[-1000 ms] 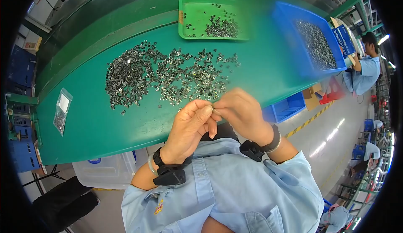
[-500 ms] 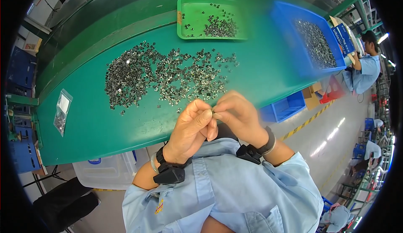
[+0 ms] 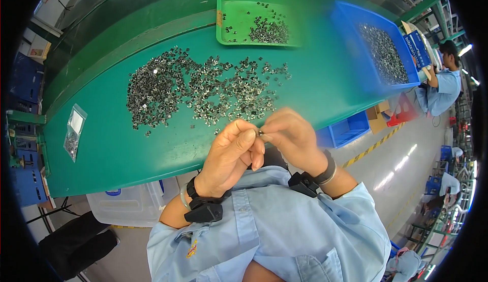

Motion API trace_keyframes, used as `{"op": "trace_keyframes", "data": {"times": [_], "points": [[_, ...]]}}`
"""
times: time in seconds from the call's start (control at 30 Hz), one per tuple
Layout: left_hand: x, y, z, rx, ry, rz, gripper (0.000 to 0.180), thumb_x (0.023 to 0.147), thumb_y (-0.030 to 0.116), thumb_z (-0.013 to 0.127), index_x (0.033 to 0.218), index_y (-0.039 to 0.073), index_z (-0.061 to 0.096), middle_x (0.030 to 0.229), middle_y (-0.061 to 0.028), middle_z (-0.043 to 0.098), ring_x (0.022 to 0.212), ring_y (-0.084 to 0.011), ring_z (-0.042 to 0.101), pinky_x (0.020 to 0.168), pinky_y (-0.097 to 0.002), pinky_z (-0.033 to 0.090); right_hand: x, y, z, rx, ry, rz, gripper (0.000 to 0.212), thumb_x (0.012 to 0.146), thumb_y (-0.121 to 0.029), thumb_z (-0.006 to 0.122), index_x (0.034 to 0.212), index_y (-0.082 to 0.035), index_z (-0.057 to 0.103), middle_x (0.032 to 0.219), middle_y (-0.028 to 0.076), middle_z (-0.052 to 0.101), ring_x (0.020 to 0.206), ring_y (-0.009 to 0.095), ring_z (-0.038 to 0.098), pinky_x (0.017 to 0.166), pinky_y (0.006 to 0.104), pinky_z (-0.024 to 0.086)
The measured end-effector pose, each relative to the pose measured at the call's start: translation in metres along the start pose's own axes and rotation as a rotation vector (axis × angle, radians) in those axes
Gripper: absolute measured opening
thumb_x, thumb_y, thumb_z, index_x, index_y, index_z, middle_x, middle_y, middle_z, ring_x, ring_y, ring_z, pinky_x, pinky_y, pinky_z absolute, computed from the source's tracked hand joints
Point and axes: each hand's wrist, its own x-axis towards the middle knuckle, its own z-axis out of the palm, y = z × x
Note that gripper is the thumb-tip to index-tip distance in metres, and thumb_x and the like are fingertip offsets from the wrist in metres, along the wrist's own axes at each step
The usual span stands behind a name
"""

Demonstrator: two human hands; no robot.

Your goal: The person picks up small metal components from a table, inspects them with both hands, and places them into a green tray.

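Note:
My left hand (image 3: 231,152) and my right hand (image 3: 292,137) meet fingertip to fingertip over the near edge of the green work table (image 3: 173,155). Pinched between them is a small dark, shiny metal part (image 3: 261,133), too tiny to make out fully. Thumb and forefinger are closed on each hand, and the right one is slightly blurred. Just beyond the hands, many similar small metal parts lie loose in a scattered heap (image 3: 231,91), which joins a denser heap (image 3: 152,91) to the left.
A light-green tray (image 3: 234,20) with some parts stands at the back. On the right is a blue bin (image 3: 356,28) full of small parts. A clear bag (image 3: 74,132) lies far left. Below the table are a blue crate (image 3: 351,132) and a plastic box (image 3: 127,208). Another person (image 3: 439,86) sits at right.
My fingers have shifted slightly, so the small metal part shows more between them. Otherwise the heaps, tray and bin look the same apart from a small shift of the view.

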Motion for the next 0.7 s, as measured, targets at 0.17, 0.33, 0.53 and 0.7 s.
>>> {"op": "trace_keyframes", "data": {"times": [0.17, 0.33, 0.53, 0.7], "points": [[0.002, -0.004, -0.006, -0.071, -0.070, 0.005, 0.015, 0.095, 0.021, 0.051, 0.097, 0.007, 0.050, 0.070, -0.0065, 0.056, 0.051, -0.0155, 0.049, 0.047, -0.0294, 0.038, 0.002, -0.003, 0.002, 0.025, 0.008, -0.004, 0.013, 0.080, -0.001, 0.065, 0.090, -0.005, 0.059, 0.083, 0.008, 0.060, 0.077, 0.020, 0.060, 0.062, 0.0290, 0.048], [0.003, -0.001, -0.006, -0.089, -0.074, -0.017, 0.015, 0.094, 0.022, 0.053, 0.095, 0.007, 0.050, 0.069, -0.0067, 0.056, 0.051, -0.0157, 0.050, 0.047, -0.0293, 0.039, 0.005, -0.006, -0.001, -0.001, -0.040, -0.014, 0.012, 0.080, 0.000, 0.065, 0.089, -0.005, 0.058, 0.082, 0.008, 0.060, 0.074, 0.020, 0.060, 0.062, 0.0294, 0.048], [0.002, 0.010, -0.008, 0.107, -0.028, -0.052, 0.018, 0.092, 0.022, 0.056, 0.092, 0.006, 0.048, 0.067, -0.0070, 0.056, 0.053, -0.0164, 0.052, 0.048, -0.0292, 0.041, 0.004, 0.000, 0.000, -0.034, -0.068, -0.043, 0.014, 0.078, 0.001, 0.066, 0.089, -0.005, 0.059, 0.081, 0.008, 0.061, 0.072, 0.021, 0.059, 0.060, 0.0299, 0.047], [0.000, 0.010, -0.001, 0.069, 0.020, -0.059, 0.019, 0.093, 0.023, 0.055, 0.091, 0.006, 0.047, 0.067, -0.0072, 0.056, 0.053, -0.0162, 0.053, 0.049, -0.0286, 0.042, 0.003, 0.002, 0.002, 0.066, -0.051, 0.031, 0.014, 0.078, 0.001, 0.066, 0.088, -0.005, 0.059, 0.083, 0.008, 0.061, 0.073, 0.019, 0.058, 0.062, 0.0293, 0.047]]}}
